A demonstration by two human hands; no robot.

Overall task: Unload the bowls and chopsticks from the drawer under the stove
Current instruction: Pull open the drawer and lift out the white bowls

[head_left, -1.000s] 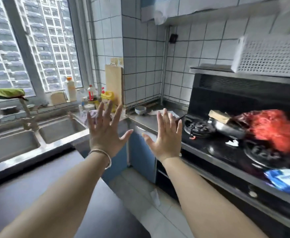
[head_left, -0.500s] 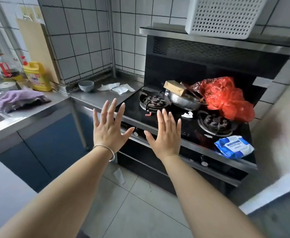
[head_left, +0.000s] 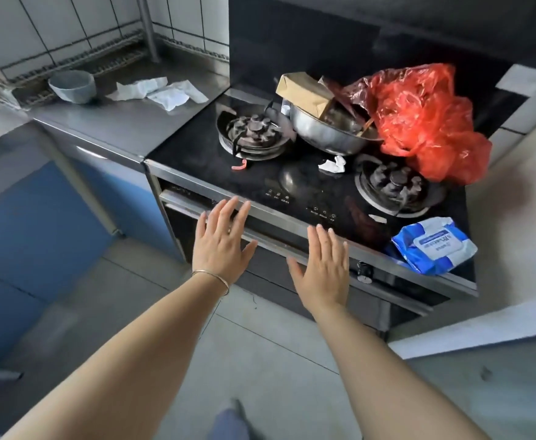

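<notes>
Head view looks down on both of my hands held flat in front of the stove (head_left: 292, 173), palms down and holding nothing. On my left hand (head_left: 220, 242) the fingers lie loosely side by side, the thumb splayed out, fingertips over the steel front edge of the cooktop; on my right hand (head_left: 324, 271) the fingers are close together too, thumb out to the side, just short of that same edge. The drawer (head_left: 279, 239) under the stove is the dark panel with a long steel handle bar running between and beneath my hands, and it looks fully closed, so the bowls and chopsticks are not visible at all; I cannot tell how many there are or how they are stacked. I judge the drawer will be stiff and somewhat heavy if loaded with crockery, best taken by the handle bar near its middle and drawn straight out. Bowls are likely hard, smooth and breakable, better lifted by the rim or from under the base; chopsticks light, thin and prone to rolling, best gathered in a bundle. My left hand covers part of the handle, the lower panels are shadowed, and whether one drawer or two sits there is hard to make out. A small grey bowl (head_left: 71, 85) stands well apart on the steel counter (head_left: 117, 125).
</notes>
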